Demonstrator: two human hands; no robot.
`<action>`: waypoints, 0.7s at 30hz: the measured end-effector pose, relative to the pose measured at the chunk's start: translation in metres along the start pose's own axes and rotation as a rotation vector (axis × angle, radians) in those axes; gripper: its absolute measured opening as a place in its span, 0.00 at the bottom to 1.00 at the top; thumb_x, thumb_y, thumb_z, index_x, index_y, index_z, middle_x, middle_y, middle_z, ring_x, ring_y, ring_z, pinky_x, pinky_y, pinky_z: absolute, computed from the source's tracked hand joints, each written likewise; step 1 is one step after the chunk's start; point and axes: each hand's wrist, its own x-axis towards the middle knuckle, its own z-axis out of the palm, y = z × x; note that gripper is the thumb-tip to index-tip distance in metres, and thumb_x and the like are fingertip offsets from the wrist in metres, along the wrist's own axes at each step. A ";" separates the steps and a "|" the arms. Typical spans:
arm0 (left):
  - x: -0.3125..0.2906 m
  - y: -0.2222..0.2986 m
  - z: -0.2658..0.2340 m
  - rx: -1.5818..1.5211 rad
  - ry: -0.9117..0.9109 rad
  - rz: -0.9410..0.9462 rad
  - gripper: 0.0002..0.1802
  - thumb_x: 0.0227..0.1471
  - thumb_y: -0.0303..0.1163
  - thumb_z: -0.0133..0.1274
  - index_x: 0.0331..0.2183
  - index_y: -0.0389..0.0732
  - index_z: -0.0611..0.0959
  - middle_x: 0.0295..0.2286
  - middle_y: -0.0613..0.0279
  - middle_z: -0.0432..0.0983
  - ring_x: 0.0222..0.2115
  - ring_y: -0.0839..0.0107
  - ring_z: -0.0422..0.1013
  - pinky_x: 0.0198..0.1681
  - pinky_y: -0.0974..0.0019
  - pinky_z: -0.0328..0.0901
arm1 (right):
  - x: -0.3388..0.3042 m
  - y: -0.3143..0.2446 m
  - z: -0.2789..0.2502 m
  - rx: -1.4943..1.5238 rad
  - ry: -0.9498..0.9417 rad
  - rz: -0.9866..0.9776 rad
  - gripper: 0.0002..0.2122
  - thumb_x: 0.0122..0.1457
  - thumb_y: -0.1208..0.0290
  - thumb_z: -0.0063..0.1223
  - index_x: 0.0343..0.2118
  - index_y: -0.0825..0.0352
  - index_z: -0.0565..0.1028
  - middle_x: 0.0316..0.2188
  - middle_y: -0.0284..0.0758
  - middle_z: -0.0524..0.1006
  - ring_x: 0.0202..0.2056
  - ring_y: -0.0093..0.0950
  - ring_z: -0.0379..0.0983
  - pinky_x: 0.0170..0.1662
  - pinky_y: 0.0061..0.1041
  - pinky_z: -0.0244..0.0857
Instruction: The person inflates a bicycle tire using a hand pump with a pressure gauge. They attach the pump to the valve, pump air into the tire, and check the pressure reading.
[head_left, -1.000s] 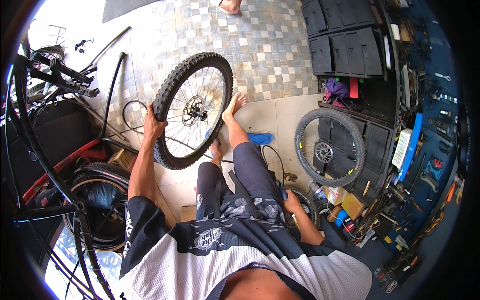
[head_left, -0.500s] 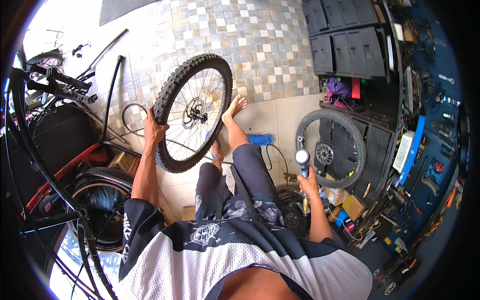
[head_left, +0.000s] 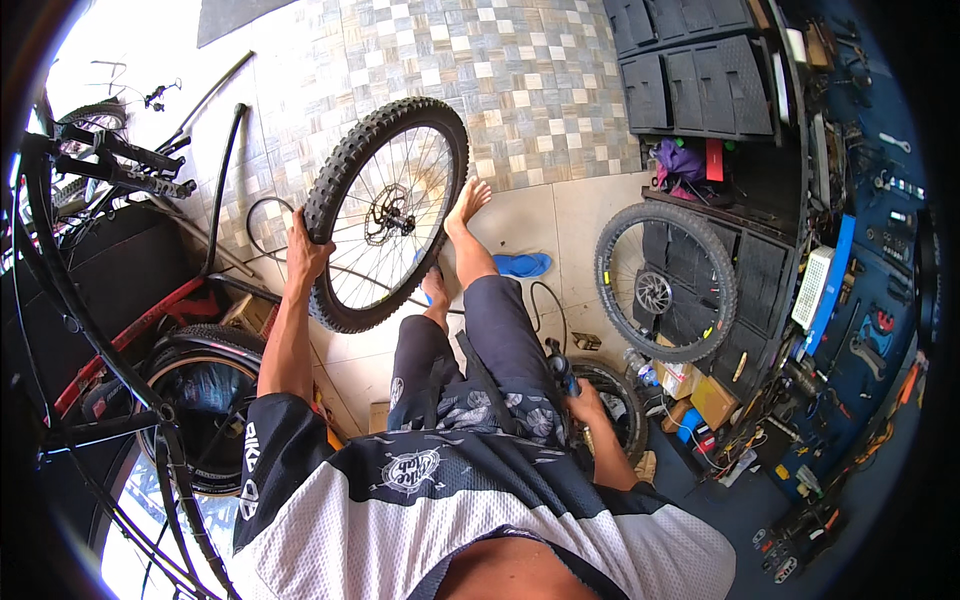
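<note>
A bicycle wheel (head_left: 393, 222) with a knobby black tyre and a brake disc stands tilted in front of me. My left hand (head_left: 307, 250) is closed on the left side of its tyre. Beside my right thigh, my right hand (head_left: 588, 402) grips a tyre inflator (head_left: 566, 376) with a blue body. Its round gauge is turned away, and its lower part is hidden by my hand and leg. My bare right foot (head_left: 468, 207) is by the wheel's right side. The other foot (head_left: 434, 285) is near its lower edge.
Another wheel (head_left: 653, 293) leans on black drawers at the right. A third wheel (head_left: 630, 400) lies below my right hand, near cardboard boxes (head_left: 713, 403). A blue slipper (head_left: 523, 265) and black hose (head_left: 540, 300) lie on the floor. Bike frames (head_left: 100, 360) crowd the left; tools line the right wall.
My right hand has come down and left towards my thigh with the inflator, whose white gauge face no longer shows. The held wheel has shifted slightly upward in view.
</note>
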 end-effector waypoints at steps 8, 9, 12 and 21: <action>0.021 -0.002 0.001 -0.034 0.004 -0.106 0.53 0.37 0.32 0.67 0.64 0.46 0.61 0.45 0.37 0.73 0.48 0.40 0.72 0.48 0.46 0.69 | 0.046 -0.126 -0.090 0.099 0.175 -0.172 0.32 0.51 0.69 0.59 0.60 0.67 0.63 0.23 0.39 0.76 0.15 0.30 0.71 0.18 0.34 0.66; 0.026 -0.003 -0.001 -0.032 0.035 -0.080 0.52 0.35 0.31 0.67 0.63 0.44 0.63 0.46 0.37 0.74 0.48 0.41 0.72 0.49 0.48 0.69 | 0.043 -0.131 -0.096 0.176 0.172 -0.181 0.31 0.51 0.69 0.59 0.60 0.67 0.63 0.22 0.38 0.75 0.14 0.30 0.71 0.18 0.33 0.66; 0.037 -0.002 -0.003 -0.015 0.021 -0.055 0.51 0.33 0.31 0.67 0.62 0.42 0.65 0.48 0.38 0.74 0.49 0.40 0.71 0.52 0.48 0.67 | 0.022 -0.122 -0.098 0.349 0.243 -0.184 0.30 0.51 0.69 0.58 0.59 0.66 0.64 0.20 0.36 0.74 0.14 0.29 0.70 0.18 0.32 0.66; 0.024 -0.012 -0.002 -0.028 0.035 -0.032 0.50 0.34 0.32 0.68 0.61 0.43 0.65 0.42 0.41 0.78 0.41 0.48 0.76 0.46 0.54 0.70 | -0.026 0.019 -0.003 0.428 0.274 0.094 0.26 0.51 0.69 0.59 0.54 0.69 0.67 0.22 0.41 0.76 0.15 0.32 0.72 0.18 0.35 0.68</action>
